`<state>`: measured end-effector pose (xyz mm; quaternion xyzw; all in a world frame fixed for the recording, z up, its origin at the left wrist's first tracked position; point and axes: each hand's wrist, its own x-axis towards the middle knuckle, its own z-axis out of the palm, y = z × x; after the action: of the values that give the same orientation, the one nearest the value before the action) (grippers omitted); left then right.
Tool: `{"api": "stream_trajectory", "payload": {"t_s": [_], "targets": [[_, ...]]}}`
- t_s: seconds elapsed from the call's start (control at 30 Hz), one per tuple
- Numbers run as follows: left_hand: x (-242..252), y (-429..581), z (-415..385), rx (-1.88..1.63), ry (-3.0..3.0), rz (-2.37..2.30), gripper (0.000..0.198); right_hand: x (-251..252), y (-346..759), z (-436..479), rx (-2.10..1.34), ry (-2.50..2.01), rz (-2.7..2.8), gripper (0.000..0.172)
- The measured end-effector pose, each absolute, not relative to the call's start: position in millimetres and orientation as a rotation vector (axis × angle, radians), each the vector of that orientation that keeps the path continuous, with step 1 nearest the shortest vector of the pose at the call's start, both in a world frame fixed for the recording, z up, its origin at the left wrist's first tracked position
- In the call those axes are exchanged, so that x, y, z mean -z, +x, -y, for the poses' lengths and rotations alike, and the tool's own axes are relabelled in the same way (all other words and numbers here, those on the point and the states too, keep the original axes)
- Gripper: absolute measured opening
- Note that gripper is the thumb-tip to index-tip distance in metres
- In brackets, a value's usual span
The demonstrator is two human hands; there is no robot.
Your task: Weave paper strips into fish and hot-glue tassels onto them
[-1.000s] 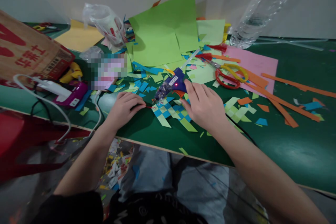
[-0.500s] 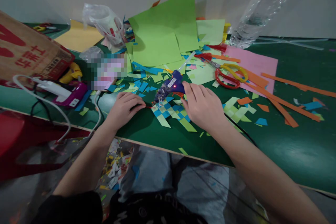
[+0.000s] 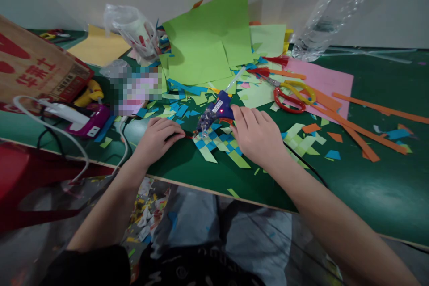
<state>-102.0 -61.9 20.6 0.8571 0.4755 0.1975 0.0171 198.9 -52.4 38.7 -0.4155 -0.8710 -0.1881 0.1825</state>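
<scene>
My right hand (image 3: 259,136) is wrapped round the handle of a blue glue gun (image 3: 224,102), whose red light is lit and whose clear glue stick pokes out at the back. The gun's nozzle end, coated in dark glossy lumps, points down and left at a woven blue and green paper piece (image 3: 220,144) lying on the table. Pinched between the fingertips of my left hand (image 3: 162,136) is a thin red cord (image 3: 189,136), which reaches the left corner of that woven piece by the nozzle. Whether the nozzle touches the cord, I cannot tell.
Scissors (image 3: 291,98) lie on a pink sheet (image 3: 330,73). Orange strips (image 3: 362,136) and a pale green woven piece (image 3: 303,143) are at right. Green paper (image 3: 204,44), a water bottle (image 3: 321,22), a cup (image 3: 136,31), a paper bag (image 3: 40,65) and a purple power strip (image 3: 89,123) stand around.
Hardly anything differs. The whole view has shifted very slightly; both hands, the glue gun and the red cord keep their places relative to the woven piece.
</scene>
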Motion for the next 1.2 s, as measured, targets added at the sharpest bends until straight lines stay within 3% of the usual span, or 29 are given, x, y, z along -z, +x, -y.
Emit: {"api": "stream_trajectory", "payload": {"t_s": [1.2], "targets": [[-18.3,-104.4,60.6,-0.640,2.716,-1.415,0.019,-38.0,198.0,52.1,0.581,-1.163,2.438,0.045]]}}
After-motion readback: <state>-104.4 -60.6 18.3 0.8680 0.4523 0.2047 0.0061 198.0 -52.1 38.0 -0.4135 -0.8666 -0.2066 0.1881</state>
